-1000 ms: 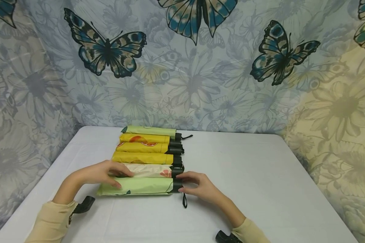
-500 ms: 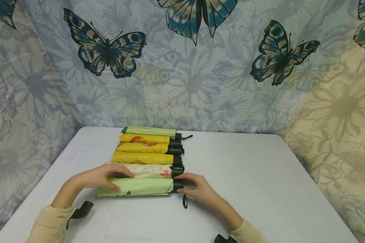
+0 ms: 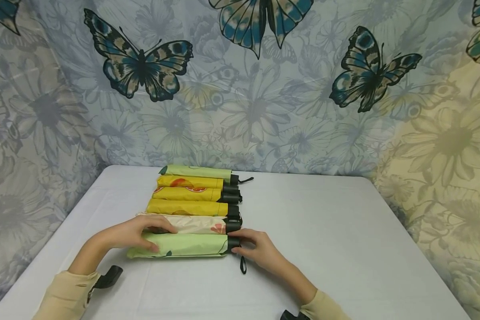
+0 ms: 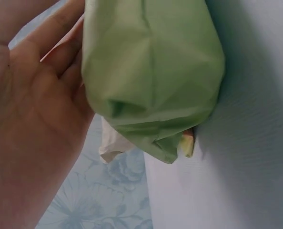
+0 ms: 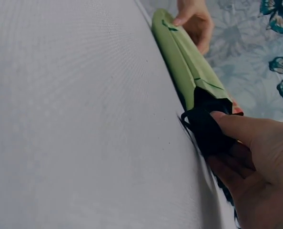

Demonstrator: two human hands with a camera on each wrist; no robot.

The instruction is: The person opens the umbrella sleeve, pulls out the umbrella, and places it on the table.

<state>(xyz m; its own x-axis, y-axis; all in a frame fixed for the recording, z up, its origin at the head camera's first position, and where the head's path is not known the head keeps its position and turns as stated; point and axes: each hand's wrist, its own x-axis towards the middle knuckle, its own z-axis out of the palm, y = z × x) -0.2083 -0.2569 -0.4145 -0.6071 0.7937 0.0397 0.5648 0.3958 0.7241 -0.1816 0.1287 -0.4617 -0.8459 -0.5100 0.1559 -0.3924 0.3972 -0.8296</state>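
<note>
A light green folded umbrella (image 3: 192,246) lies nearest in a row of folded umbrellas. Around its left end my left hand (image 3: 130,234) holds it, thumb on top and fingers over the far side. My right hand (image 3: 262,250) pinches its black handle (image 5: 206,129) between thumb and fingers; a black wrist loop (image 3: 243,265) hangs there. Right behind lies a cream umbrella (image 3: 200,225) with a pink fruit print, partly covered by my left fingers. In the left wrist view the green cloth end (image 4: 151,71) droops beside my palm.
Farther back lie yellow umbrellas (image 3: 192,208) with orange prints, handles to the right. Another green umbrella (image 3: 200,172) ends the row at the back. The white table (image 3: 324,231) extends to the right, with a butterfly-patterned cloth (image 3: 256,111) behind it.
My right hand has shifted slightly left along the handle of the near green umbrella. My left hand and the row of umbrellas look nearly unchanged.
</note>
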